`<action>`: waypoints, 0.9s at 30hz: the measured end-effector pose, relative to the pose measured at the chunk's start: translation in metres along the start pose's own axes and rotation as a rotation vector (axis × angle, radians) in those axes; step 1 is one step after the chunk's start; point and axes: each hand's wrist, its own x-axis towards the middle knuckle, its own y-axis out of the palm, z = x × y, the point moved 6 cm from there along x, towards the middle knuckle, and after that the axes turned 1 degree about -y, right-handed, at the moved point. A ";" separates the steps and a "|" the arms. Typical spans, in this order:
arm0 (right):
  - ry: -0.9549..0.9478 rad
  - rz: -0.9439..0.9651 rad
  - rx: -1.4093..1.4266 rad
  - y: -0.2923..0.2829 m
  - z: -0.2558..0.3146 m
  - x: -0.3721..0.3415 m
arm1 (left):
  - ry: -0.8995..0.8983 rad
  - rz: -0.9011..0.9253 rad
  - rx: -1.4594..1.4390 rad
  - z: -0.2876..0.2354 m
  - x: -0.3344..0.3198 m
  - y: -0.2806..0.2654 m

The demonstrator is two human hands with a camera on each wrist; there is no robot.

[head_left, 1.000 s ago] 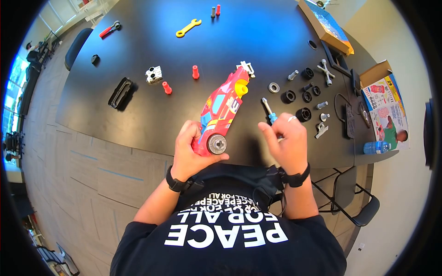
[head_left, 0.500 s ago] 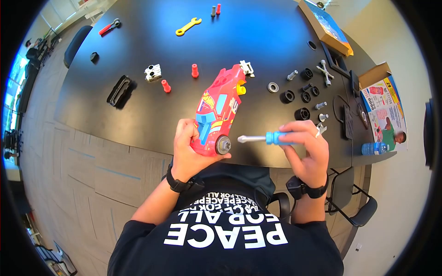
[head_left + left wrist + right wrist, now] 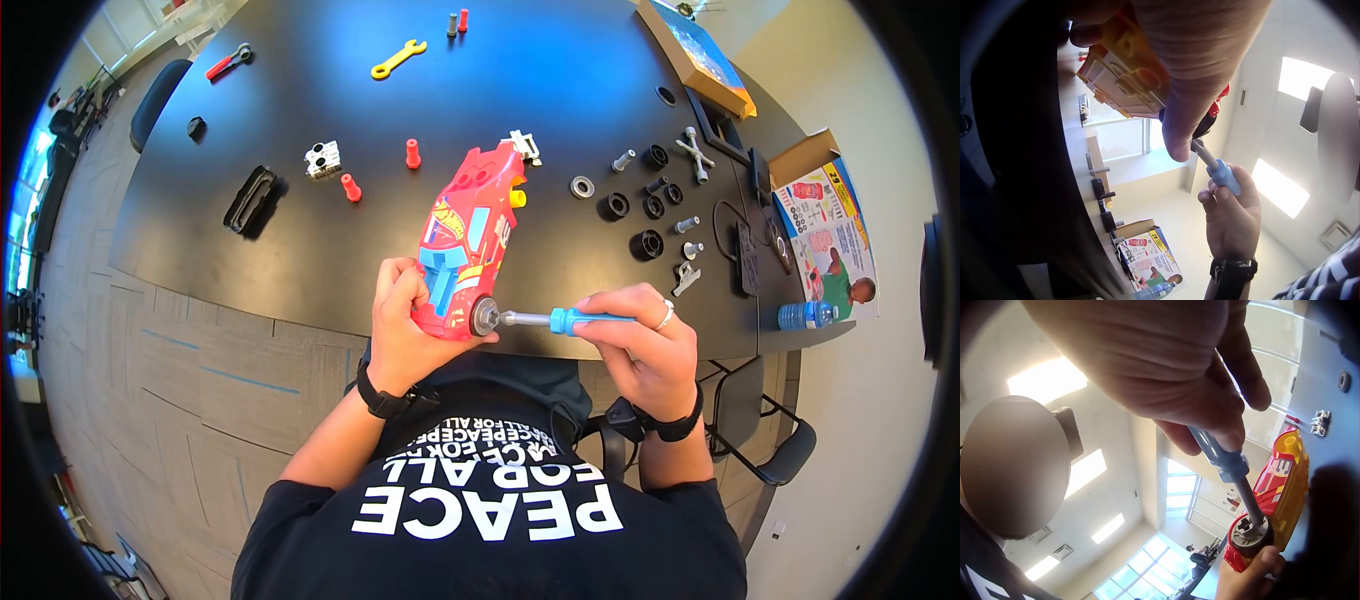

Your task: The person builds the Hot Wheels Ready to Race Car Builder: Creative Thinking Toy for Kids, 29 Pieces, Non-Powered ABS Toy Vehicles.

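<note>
My left hand (image 3: pixel 405 325) grips the rear of a red toy car (image 3: pixel 462 235), its nose pointing away over the table. A wheel (image 3: pixel 484 316) with a grey hub sits on the car's near right side, my left thumb just below it. In my right hand (image 3: pixel 645 345) is a toy screwdriver (image 3: pixel 575 320) with a blue handle, pinched between thumb and fingers. Its grey tip meets the hub, as the right wrist view shows at the wheel (image 3: pixel 1250 534). The car's yellow underside (image 3: pixel 1129 69) faces the left wrist camera.
Black wheels (image 3: pixel 648 244) and grey bolts (image 3: pixel 686 224) lie to the right, with a water bottle (image 3: pixel 805 316) and printed box (image 3: pixel 825 230) beyond. On the left are red bolts (image 3: pixel 350 188), a silver engine block (image 3: pixel 322 160) and a black frame (image 3: pixel 250 200). A yellow wrench (image 3: pixel 398 60) lies farther back.
My right hand has lifted the screwdriver, turned it to point left and brought its tip to the wheel hub. The car has rolled slightly in my left hand, showing more of its top.
</note>
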 end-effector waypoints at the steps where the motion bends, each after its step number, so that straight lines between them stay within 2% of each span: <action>1: -0.004 -0.009 -0.003 -0.001 0.001 0.000 | 0.001 0.001 0.000 0.000 0.000 0.000; 8: 0.030 0.047 -0.023 0.006 0.005 0.000 | -0.011 0.012 0.035 -0.003 0.001 0.001; 10: 0.427 0.213 -0.070 0.010 -0.013 -0.010 | -0.012 0.012 0.043 -0.005 0.000 0.001; 11: 0.428 0.211 -0.070 0.009 -0.010 -0.006 | -0.014 0.018 0.045 -0.006 -0.001 0.002; 13: 0.378 0.064 -0.051 0.001 0.000 0.009 | -0.014 0.021 0.049 -0.006 0.001 0.002; 17: 0.331 -0.008 0.020 0.002 0.003 0.005 | 0.022 -0.004 0.049 -0.005 0.001 0.001; 20: 0.310 0.052 0.006 0.007 -0.006 -0.005 | 0.031 0.000 0.077 -0.011 0.001 0.002; 22: 0.432 0.135 -0.061 0.006 -0.012 -0.005 | 0.007 0.011 0.095 -0.012 0.000 0.003; 23: 0.432 0.133 -0.063 0.006 -0.013 -0.006 | 0.009 0.007 0.107 -0.012 0.000 0.004; 25: 0.240 0.205 -0.190 0.011 -0.010 -0.004 | 0.012 0.000 0.122 -0.012 0.000 0.003; 27: 0.203 0.251 -0.246 0.011 -0.018 -0.009 | -0.006 0.005 0.090 -0.007 -0.001 0.002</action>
